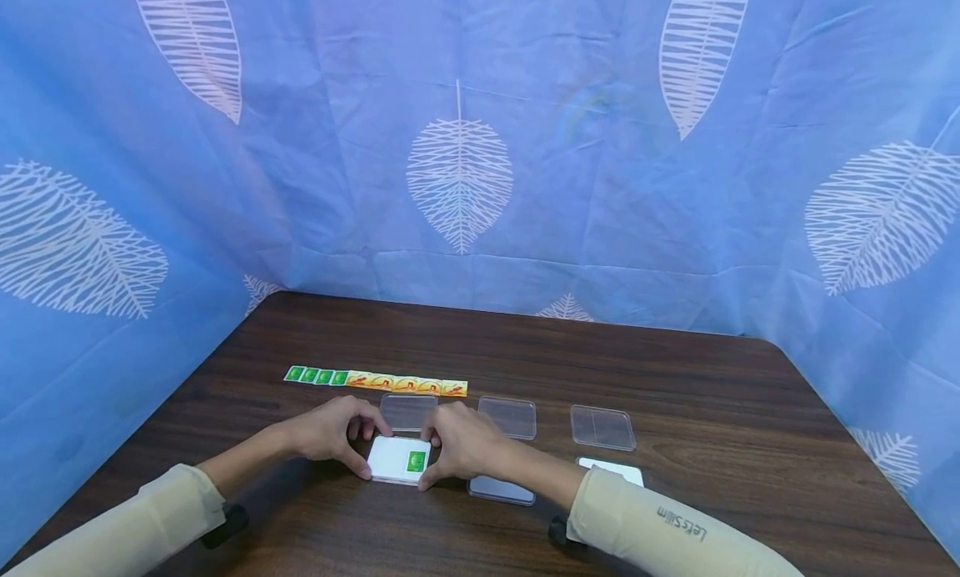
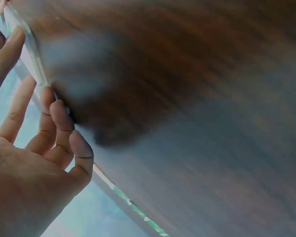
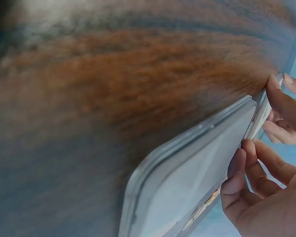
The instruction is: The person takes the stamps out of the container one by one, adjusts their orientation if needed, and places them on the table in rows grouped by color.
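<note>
Between both hands sits a flat clear plastic case (image 1: 386, 456) with a white insert, low on the wooden table. A small green stamp (image 1: 417, 462) lies on the insert's right side. My left hand (image 1: 330, 431) holds the case's left edge, thumb at the near corner and forefinger at the far one. On the opposite edge my right hand (image 1: 468, 444) grips likewise with thumb and forefinger. In the left wrist view the other fingers (image 2: 59, 123) are bent beside the case. Another white-filled case (image 3: 187, 173) stands out large near the right hand in the right wrist view.
Beyond the hands lies a row of green stamps (image 1: 317, 375) and orange stamps (image 1: 405, 384). Three clear lids lie nearer: a left one (image 1: 408, 412), a middle one (image 1: 513, 417) and a right one (image 1: 602, 428). Two white-filled cases (image 1: 501, 491) (image 1: 613, 470) lie around the right forearm.
</note>
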The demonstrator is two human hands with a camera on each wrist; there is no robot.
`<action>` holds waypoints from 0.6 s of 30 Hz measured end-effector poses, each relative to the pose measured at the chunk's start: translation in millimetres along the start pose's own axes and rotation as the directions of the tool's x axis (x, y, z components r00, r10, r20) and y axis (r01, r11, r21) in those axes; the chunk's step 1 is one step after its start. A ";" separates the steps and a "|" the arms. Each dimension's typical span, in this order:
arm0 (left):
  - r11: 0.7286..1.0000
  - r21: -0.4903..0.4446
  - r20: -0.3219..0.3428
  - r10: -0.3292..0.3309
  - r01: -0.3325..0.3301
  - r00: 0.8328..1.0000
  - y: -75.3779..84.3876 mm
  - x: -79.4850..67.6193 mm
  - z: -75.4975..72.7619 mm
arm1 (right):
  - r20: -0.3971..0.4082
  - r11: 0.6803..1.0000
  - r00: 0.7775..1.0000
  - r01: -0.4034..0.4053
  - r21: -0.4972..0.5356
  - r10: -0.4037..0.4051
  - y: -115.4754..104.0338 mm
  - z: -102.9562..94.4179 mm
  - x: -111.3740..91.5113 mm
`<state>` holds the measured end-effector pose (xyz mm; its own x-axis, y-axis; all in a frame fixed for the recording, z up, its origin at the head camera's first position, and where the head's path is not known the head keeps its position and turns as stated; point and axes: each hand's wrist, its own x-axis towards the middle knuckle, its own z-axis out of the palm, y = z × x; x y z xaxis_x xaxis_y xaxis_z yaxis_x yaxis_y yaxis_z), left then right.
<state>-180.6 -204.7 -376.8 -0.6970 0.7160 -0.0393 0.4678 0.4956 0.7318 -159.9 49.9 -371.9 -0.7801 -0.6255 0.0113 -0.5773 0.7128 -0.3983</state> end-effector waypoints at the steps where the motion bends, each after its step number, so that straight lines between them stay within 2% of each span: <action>1: 1.000 0.016 0.003 -0.003 0.003 1.000 1.2 0.4 -0.3 | -0.003 1.000 1.000 -0.002 0.008 0.002 0.1 0.5 -0.2; 5: 0.995 0.100 0.009 -0.016 0.015 1.000 10.1 3.1 -1.5 | -0.003 0.999 1.000 -0.011 0.050 0.011 1.0 1.4 -1.5; 9: 0.983 0.186 -0.005 -0.001 0.002 1.000 15.7 6.2 -2.3 | -0.002 0.996 1.000 -0.020 0.085 0.021 2.0 0.9 -1.2; 11: 0.974 0.227 -0.005 0.032 -0.030 0.999 3.5 8.9 -0.8 | -0.003 0.995 1.000 -0.022 0.097 0.023 2.2 0.5 -0.9; 16: 0.974 0.224 0.019 0.020 -0.024 1.000 3.2 10.3 0.8 | 0.001 0.992 1.000 -0.015 0.126 0.015 2.6 0.0 -2.2; 18: 0.979 0.201 0.017 -0.023 0.019 1.000 17.2 8.9 0.1 | 0.000 0.984 1.000 -0.008 0.177 0.008 3.2 0.3 -3.2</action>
<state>-178.7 -189.7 -364.6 -0.6981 0.7128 -0.0678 0.5541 0.5978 0.5793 -159.2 54.2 -373.5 -0.7848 -0.6197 0.0079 -0.5191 0.6503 -0.5546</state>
